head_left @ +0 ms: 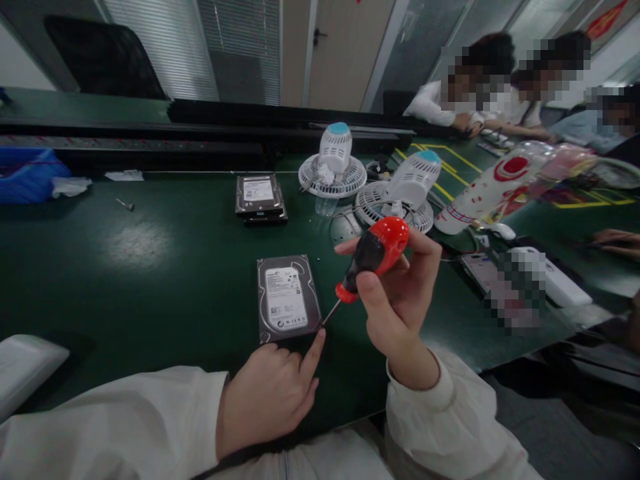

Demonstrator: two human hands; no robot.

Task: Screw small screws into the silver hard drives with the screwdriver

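A hard drive (286, 299) with a white label lies flat on the green table in front of me. In my right hand (400, 300) is a screwdriver with a red and black handle (381, 245), held between thumb and fingers. The screwdriver slants down to the left, its tip at the drive's near right corner. My left hand (273, 387) rests at the drive's near edge, index finger stretched out to the screwdriver's tip, the other fingers curled. Whether a screw sits at the tip is too small to tell.
Stacked hard drives (260, 198) lie farther back. White fans (333, 167) stand beside a clear cup (326, 200) and a small dish (345, 223). At right are a phone (477, 273), a white box (555, 277) and a patterned bag (500, 183). A blue bin (30, 177) stands left; people sit back right.
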